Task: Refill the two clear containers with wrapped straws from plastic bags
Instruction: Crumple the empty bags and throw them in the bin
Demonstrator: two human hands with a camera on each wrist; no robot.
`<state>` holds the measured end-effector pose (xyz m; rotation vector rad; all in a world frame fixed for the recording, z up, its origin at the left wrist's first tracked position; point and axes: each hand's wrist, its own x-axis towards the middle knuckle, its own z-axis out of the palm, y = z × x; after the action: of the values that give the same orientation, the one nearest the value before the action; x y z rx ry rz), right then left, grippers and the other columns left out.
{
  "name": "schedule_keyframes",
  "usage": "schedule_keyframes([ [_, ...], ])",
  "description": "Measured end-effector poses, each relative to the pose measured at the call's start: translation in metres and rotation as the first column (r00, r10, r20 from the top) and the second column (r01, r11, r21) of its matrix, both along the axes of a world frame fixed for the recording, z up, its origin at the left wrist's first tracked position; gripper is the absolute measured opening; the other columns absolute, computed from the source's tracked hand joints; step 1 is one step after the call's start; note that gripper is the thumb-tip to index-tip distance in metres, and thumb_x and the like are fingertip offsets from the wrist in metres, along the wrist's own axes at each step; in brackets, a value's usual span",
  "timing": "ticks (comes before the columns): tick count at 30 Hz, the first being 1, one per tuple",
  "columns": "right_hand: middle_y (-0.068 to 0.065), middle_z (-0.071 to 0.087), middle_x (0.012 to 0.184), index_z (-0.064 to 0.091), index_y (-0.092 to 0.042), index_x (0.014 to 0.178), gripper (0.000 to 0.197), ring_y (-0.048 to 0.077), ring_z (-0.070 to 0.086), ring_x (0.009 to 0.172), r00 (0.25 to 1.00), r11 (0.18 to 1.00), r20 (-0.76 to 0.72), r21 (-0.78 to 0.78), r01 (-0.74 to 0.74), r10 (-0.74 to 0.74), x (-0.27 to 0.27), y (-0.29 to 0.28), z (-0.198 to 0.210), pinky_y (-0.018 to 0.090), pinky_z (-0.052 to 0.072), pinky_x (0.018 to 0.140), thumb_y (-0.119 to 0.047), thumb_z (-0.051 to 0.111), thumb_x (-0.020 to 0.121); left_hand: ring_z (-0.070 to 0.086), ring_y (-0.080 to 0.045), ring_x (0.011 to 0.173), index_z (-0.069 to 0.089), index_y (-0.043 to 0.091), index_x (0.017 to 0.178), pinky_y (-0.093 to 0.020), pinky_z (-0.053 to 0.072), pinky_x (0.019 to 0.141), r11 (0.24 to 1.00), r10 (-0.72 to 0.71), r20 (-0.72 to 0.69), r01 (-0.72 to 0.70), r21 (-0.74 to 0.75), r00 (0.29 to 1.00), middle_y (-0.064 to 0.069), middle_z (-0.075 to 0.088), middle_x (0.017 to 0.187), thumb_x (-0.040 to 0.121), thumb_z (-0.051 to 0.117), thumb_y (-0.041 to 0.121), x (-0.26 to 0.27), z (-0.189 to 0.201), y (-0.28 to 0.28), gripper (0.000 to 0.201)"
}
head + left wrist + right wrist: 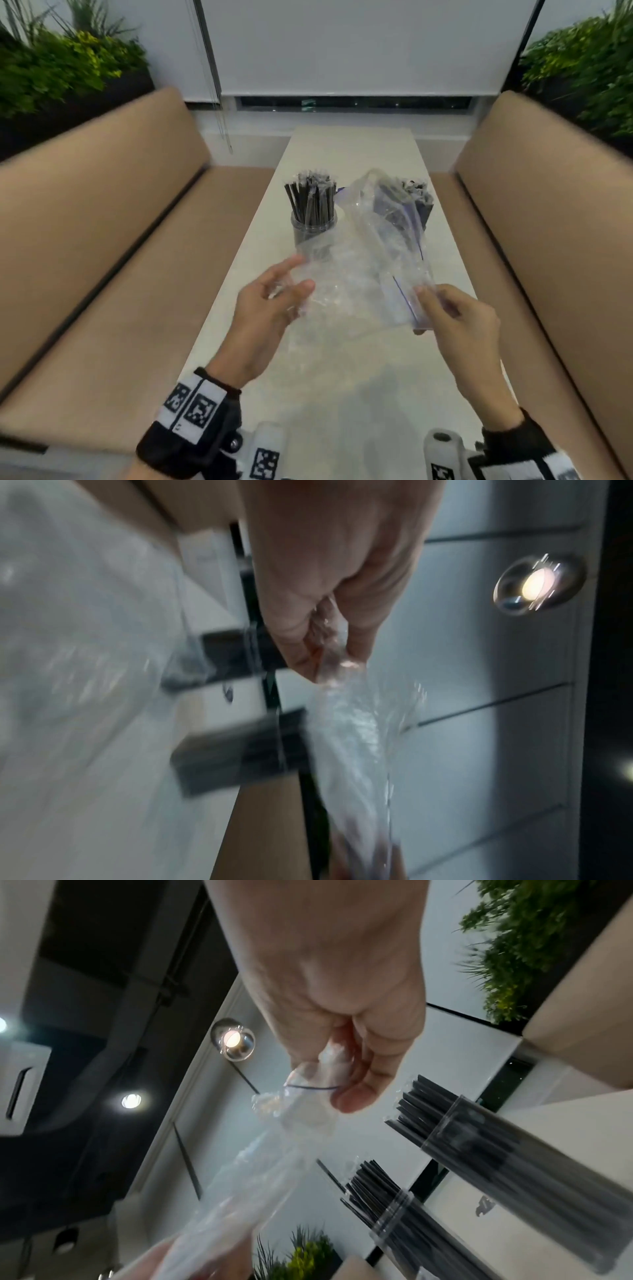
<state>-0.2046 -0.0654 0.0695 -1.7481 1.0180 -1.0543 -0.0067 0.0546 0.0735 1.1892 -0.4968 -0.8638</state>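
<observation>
Both hands are up over the desk point(346, 377) now, and between them hangs a clear plastic bag point(356, 274), limp and crinkled, looking empty from here. That film is feather-light and slippery, I'd say, with no stiffness at all; it will sag and fold wherever it isn't held, so the sensible place to take it is along the edge with the thin dark zip line, where the plastic is doubled.

The right hand point(459, 318) does just that: thumb and fingers pinch the bag's edge right at the dark line, the rest of the fingers curled in behind. The right wrist view shows the film bunched in that pinch. The left hand point(270, 308) has the opposite side, thumb closing against the fingers on a fold of plastic; the left wrist view confirms film gathered between thumb and fingertips. So both are gripping, neither clenched hard.

Behind the bag, farther down the desk, stand the two clear containers. The left container point(313, 231) is upright and packed with black wrapped straws point(310, 198) fanning out of its top. The right container point(407, 205) shows only through the bag, also dark with straws. Both look full, in my judgement, so the filling seems done. Tan benches point(102, 240) run along either side.
</observation>
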Motion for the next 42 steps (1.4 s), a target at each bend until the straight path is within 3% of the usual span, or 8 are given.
schedule_keyframes([
  [8, -0.022, 0.049, 0.134, 0.044, -0.048, 0.127, 0.060, 0.000, 0.048, 0.126, 0.965, 0.982, 0.183, -0.023, -0.186, 0.188, 0.063, 0.002, 0.020, 0.032, 0.042, 0.101, -0.059, 0.063, 0.072, 0.045, -0.025, 0.077, 0.058, 0.036, 0.132, -0.023, 0.051, 0.063, 0.990, -0.116, 0.296, 0.085, 0.116, 0.948, -0.002, 0.059, 0.127, 0.074, 0.068, -0.016, 0.083, 0.029, 0.035, 0.079],
  [11, -0.015, 0.018, 0.158, 0.015, -0.061, 0.142, 0.091, 0.014, 0.013, 0.149, 0.900, 0.800, -0.285, -0.423, -0.426, 0.328, 0.092, 0.011, 0.039, 0.050, 0.012, 0.118, -0.073, 0.064, 0.065, 0.032, -0.024, 0.056, 0.060, 0.042, 0.128, -0.020, 0.042, 0.057, 0.927, -0.376, 0.428, 0.331, 0.178, 0.822, 0.009, 0.059, 0.116, 0.078, 0.062, -0.018, 0.074, 0.039, 0.032, 0.079],
  [15, -0.018, 0.060, 0.112, 0.035, -0.051, 0.139, 0.079, 0.014, 0.049, 0.119, 0.632, 0.808, -0.729, -0.192, -0.557, 0.263, 0.123, -0.014, 0.036, 0.059, 0.009, 0.113, -0.063, 0.069, 0.068, 0.031, -0.038, 0.062, 0.066, 0.038, 0.123, -0.018, 0.038, 0.054, 0.909, -0.391, 0.408, 0.416, 0.028, 0.825, 0.017, 0.062, 0.113, 0.071, 0.062, -0.013, 0.090, 0.063, 0.037, 0.073],
  [20, -0.002, 0.074, 0.077, 0.075, -0.015, 0.076, 0.007, 0.015, 0.067, 0.078, 0.757, 0.795, -0.269, 0.328, -0.509, 0.596, 0.128, -0.049, 0.014, 0.028, 0.048, 0.080, -0.022, 0.074, 0.080, 0.061, -0.008, 0.053, 0.067, 0.026, 0.119, -0.011, 0.051, 0.044, 0.983, -0.182, 0.049, 0.183, -0.016, 0.982, 0.003, 0.073, 0.102, 0.080, 0.054, -0.021, 0.141, 0.047, 0.036, 0.063],
  [23, -0.007, 0.051, 0.059, 0.058, -0.014, 0.062, 0.024, 0.006, 0.047, 0.057, 0.757, 0.798, -0.328, 0.451, -0.400, 0.564, 0.148, -0.049, -0.023, 0.018, 0.035, 0.057, -0.014, 0.073, 0.080, 0.060, -0.031, 0.095, 0.062, 0.026, 0.128, -0.030, 0.054, 0.082, 0.946, -0.189, 0.111, 0.151, 0.286, 0.976, 0.000, 0.068, 0.125, 0.068, 0.079, 0.015, 0.174, -0.017, 0.024, 0.064],
  [29, 0.002, 0.048, 0.062, 0.050, -0.012, 0.060, 0.025, 0.018, 0.045, 0.059, 0.817, 0.813, -0.383, 0.558, -0.167, 0.431, 0.175, -0.044, -0.110, 0.026, 0.036, 0.054, 0.004, 0.066, 0.069, 0.031, -0.024, 0.141, 0.031, 0.032, 0.150, -0.042, 0.034, 0.111, 0.818, -0.334, 0.863, -0.338, 0.465, 0.379, -0.003, 0.022, 0.155, 0.095, 0.054, 0.038, 0.151, -0.097, 0.017, 0.060],
  [35, 0.012, 0.058, 0.073, 0.054, -0.007, 0.077, 0.006, 0.024, 0.054, 0.068, 0.927, 0.790, -0.177, 0.590, -0.169, 0.330, 0.178, -0.036, -0.125, 0.032, 0.040, 0.062, -0.006, 0.057, 0.072, -0.035, -0.028, 0.143, -0.027, 0.027, 0.150, -0.067, -0.015, 0.112, 0.416, -0.835, 0.430, -0.120, 0.902, 0.344, 0.003, -0.040, 0.154, 0.052, 0.049, 0.094, 0.114, -0.121, 0.008, 0.141],
  [42, 0.011, 0.063, 0.064, 0.060, -0.007, 0.094, 0.033, 0.022, 0.059, 0.058, 0.934, 0.668, 0.127, 0.667, -0.330, 0.334, 0.162, -0.031, -0.096, 0.037, 0.043, 0.064, -0.002, 0.056, 0.062, 0.044, -0.028, 0.133, 0.034, 0.022, 0.145, -0.047, 0.038, 0.104, 0.564, -0.654, 0.647, -0.318, 0.762, 0.392, -0.002, 0.048, 0.142, 0.080, 0.062, 0.048, 0.095, -0.147, -0.007, 0.075],
])
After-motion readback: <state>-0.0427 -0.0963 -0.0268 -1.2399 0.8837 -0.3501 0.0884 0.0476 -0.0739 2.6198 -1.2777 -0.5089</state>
